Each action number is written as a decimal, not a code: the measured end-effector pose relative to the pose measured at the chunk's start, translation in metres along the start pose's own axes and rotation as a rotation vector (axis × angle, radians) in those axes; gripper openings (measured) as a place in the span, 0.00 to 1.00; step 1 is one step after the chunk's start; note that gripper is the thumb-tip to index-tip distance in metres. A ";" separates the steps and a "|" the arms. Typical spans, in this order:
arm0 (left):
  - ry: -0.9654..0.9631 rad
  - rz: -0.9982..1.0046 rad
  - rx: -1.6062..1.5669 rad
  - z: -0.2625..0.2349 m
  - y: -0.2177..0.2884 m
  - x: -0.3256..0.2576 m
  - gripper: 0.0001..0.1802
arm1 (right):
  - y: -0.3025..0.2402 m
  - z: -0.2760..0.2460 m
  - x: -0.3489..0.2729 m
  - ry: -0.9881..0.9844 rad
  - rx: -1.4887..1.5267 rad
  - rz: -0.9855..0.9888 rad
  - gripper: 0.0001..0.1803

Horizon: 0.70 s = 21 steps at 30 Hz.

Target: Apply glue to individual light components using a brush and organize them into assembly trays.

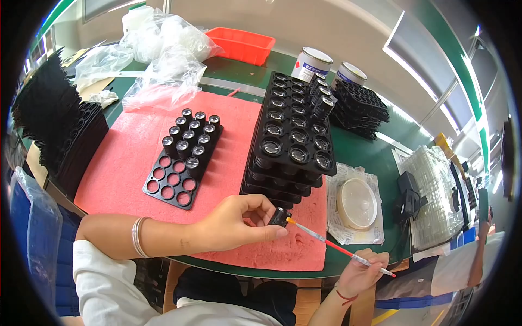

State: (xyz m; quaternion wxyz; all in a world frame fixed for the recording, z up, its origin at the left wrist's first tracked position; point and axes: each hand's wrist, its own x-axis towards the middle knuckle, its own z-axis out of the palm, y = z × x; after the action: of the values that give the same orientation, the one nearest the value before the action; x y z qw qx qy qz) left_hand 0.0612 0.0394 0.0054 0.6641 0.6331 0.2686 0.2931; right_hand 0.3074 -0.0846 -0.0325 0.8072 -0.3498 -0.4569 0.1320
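Note:
My left hand (pixel 231 223) pinches a small black lens barrel (pixel 279 216) between thumb and fingers, above the near edge of a pink foam mat (pixel 125 163). A slim paintbrush (pixel 338 248) with a red and whitish handle is in my right hand (pixel 361 271). Its yellowish tip meets the side of the barrel, or comes very close; I cannot tell which. Left of centre, a black tray (pixel 175 196) with round holes carries several lens barrels (pixel 188 135) at its far end; the near holes are vacant. Tall stacked black trays (pixel 288 173) full of lens pieces stand just beyond my left hand.
A shallow round dish (pixel 359 204) rests on paper at the right. Two tins (pixel 312 62) and more black trays (pixel 359 111) stand at the back. A red bin (pixel 242 46), plastic bags (pixel 168 43), piled trays (pixel 76 146) and clear cases (pixel 435 201) line the sides.

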 end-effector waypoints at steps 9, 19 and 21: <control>-0.045 -0.004 -0.008 -0.001 0.000 -0.001 0.13 | 0.000 -0.001 -0.002 0.054 -0.094 -0.016 0.18; -0.119 0.020 -0.029 -0.003 0.000 0.000 0.16 | 0.000 -0.002 -0.001 0.075 -0.120 -0.019 0.17; -0.143 -0.053 -0.066 -0.003 0.006 0.000 0.16 | 0.001 -0.003 -0.001 0.083 -0.127 -0.020 0.17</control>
State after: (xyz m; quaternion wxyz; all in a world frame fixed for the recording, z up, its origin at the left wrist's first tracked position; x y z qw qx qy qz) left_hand 0.0588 0.0412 0.0108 0.7096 0.6230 0.2272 0.2382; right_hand 0.3099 -0.0857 -0.0347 0.8028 -0.4008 -0.4341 0.0802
